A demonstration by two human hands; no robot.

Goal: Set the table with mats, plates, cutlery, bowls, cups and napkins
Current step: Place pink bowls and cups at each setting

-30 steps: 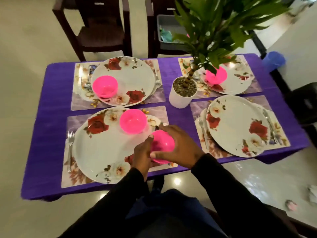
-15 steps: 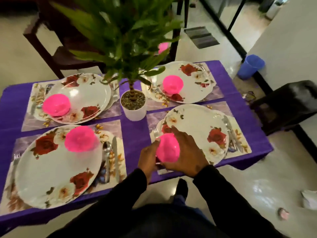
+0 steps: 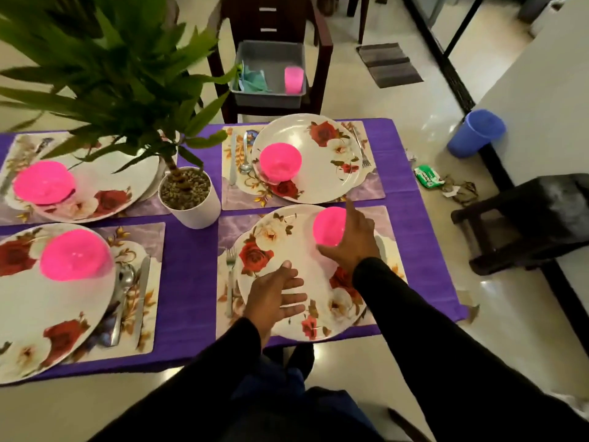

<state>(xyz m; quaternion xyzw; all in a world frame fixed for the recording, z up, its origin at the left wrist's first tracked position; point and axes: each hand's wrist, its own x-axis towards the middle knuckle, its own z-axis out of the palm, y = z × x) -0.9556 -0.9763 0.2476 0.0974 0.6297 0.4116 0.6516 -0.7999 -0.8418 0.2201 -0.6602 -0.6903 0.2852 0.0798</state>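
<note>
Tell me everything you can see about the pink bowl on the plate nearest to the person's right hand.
The pink bowl is small, round and bright pink, apparently glossy, slightly translucent plastic. It stands upright, opening up, and looks empty. It sits on the far right part of the floral plate at the near-right place setting, on a purple table. The right hand is at its right side with fingers spread; whether it touches the bowl cannot be told. The left hand hovers open over the plate, apart from the bowl.

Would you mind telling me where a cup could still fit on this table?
Bare purple cloth runs between the two near mats, below the plant pot. A narrower strip lies along the right edge. The near right plate is crowded: the right hand touches the pink bowl, the left hand hovers.
</note>
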